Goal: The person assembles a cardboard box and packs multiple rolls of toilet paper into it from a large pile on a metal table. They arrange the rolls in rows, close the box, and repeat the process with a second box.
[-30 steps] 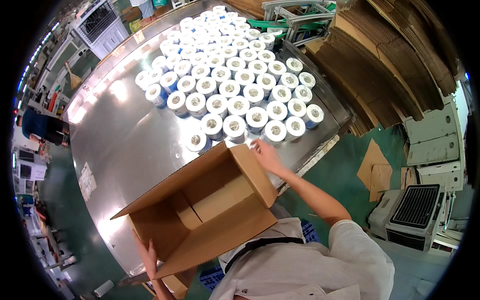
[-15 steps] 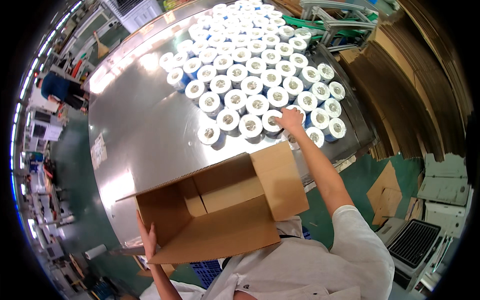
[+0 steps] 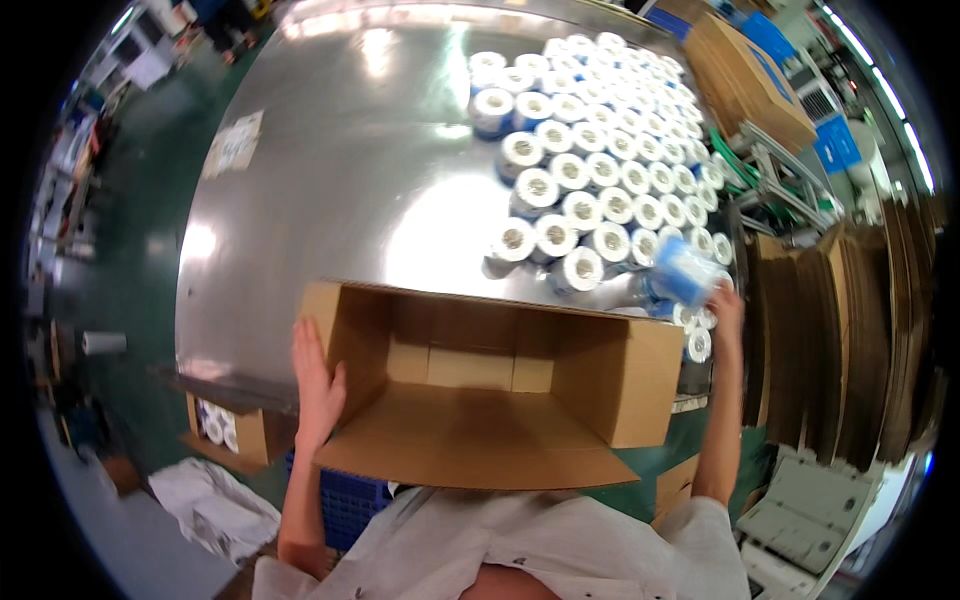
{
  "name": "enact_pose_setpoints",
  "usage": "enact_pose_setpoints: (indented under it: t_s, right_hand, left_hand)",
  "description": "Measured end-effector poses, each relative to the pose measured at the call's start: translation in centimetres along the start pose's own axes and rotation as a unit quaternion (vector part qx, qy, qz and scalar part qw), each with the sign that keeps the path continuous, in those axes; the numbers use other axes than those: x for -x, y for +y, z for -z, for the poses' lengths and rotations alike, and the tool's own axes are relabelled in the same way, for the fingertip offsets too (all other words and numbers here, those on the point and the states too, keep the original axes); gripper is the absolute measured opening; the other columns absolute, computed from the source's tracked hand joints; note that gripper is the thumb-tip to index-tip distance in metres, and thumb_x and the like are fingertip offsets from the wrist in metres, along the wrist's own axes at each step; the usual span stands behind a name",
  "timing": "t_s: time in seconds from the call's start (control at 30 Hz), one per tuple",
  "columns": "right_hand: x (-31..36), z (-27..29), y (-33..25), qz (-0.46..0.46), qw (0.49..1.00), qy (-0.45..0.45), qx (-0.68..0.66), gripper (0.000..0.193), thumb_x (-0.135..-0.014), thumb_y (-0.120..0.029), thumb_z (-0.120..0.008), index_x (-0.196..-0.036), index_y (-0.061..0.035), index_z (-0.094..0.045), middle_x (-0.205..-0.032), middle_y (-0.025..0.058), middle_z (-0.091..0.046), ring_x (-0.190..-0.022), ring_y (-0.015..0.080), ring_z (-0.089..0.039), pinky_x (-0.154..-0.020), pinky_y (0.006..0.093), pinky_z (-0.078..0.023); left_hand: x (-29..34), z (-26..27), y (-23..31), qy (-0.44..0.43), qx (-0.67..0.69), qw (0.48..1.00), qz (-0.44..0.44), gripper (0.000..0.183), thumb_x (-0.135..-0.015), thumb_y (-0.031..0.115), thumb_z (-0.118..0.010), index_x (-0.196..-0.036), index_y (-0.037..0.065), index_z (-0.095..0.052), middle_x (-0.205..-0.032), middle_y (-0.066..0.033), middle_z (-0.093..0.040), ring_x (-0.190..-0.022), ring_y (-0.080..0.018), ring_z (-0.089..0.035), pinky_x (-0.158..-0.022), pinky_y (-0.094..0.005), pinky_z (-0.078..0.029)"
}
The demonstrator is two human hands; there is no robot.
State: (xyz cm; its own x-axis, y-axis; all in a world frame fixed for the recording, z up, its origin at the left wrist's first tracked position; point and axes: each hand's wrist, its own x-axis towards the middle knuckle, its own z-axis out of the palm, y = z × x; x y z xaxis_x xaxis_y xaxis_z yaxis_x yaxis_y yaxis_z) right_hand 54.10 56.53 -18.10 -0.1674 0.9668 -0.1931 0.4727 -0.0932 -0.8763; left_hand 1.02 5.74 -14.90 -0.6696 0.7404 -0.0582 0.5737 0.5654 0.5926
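Blue-wrapped roll (image 3: 682,271) up, none showing in the open box (image 3: 470,435)!
Right hand (image 3: 725,305) grips it above the table's (image 3: 310,210) right side; left hand (image 3: 319,390) lies open against the box; many rolls (image 3: 578,270) stand unpacked beyond.

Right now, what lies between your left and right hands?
An open, rectangular brown cardboard box lies between the left hand and the right hand, in the head view.

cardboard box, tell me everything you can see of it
The open cardboard box is brown, apparently corrugated and oblong. Its opening faces the camera, with flaps spread at the near side and both ends; the visible inside looks bare. It is at the near edge of the metal table, the left hand gripping its left end. What supports it is hidden.
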Motion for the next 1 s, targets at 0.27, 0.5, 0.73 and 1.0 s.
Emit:
enact_pose_setpoints:
  t_s: [0.27, 0.5, 0.73, 1.0]
  right_hand:
    - [21.0, -3.5, -21.4, 0.125, 0.982, -0.113, -0.082, 0.041, -0.093, -0.019, -0.071, -0.130, -0.0033, -0.062, -0.126, 0.0082, -0.064, -0.112, 0.0178, -0.064, -0.098, 0.0373, -0.054]
    - [21.6, -31.1, -23.2, 0.252, 0.834, -0.416, 0.260, 0.049, -0.082, -0.034, -0.077, -0.121, -0.0046, -0.068, -0.106, 0.0155, -0.065, -0.097, 0.0318, -0.066, -0.085, 0.0398, -0.055]
    - [23.1, -47.7, -12.6, 0.482, 0.664, -0.430, 0.376, 0.048, -0.080, -0.034, -0.072, -0.121, -0.0089, -0.067, -0.125, 0.0297, -0.058, -0.114, 0.0431, -0.058, -0.090, 0.0476, -0.054]
    - [23.3, -48.5, -11.3, 0.350, 0.656, -0.559, 0.368, 0.048, -0.089, -0.026, -0.065, -0.136, -0.0184, -0.058, -0.104, 0.0213, -0.069, -0.104, 0.0395, -0.068, -0.080, 0.0501, -0.056]
  left_hand:
    - [-1.1, -0.3, 0.8, -0.010, -0.008, 1.000, -0.023, 0.083, -0.087, -0.001, -0.059, -0.158, -0.008, -0.016, -0.162, -0.0360, -0.019, -0.152, -0.0509, -0.017, -0.123, -0.0574, -0.016]
    - [-2.2, -0.1, 0.0, -0.021, -0.027, 0.998, -0.054, 0.081, -0.089, 0.003, -0.060, -0.155, -0.013, -0.017, -0.161, -0.0362, -0.019, -0.152, -0.0499, -0.018, -0.122, -0.0603, -0.016]
    - [-1.5, -0.3, -1.3, -0.014, 0.027, 0.999, -0.043, 0.083, -0.087, -0.003, -0.059, -0.159, -0.004, -0.019, -0.164, -0.0292, -0.022, -0.154, -0.0449, -0.018, -0.125, -0.0531, -0.014]
    - [-2.5, -0.1, -0.4, -0.020, 0.039, 0.998, -0.038, 0.090, -0.081, -0.004, -0.060, -0.161, 0.000, -0.019, -0.164, -0.0272, -0.023, -0.153, -0.0438, -0.020, -0.126, -0.0524, -0.013]
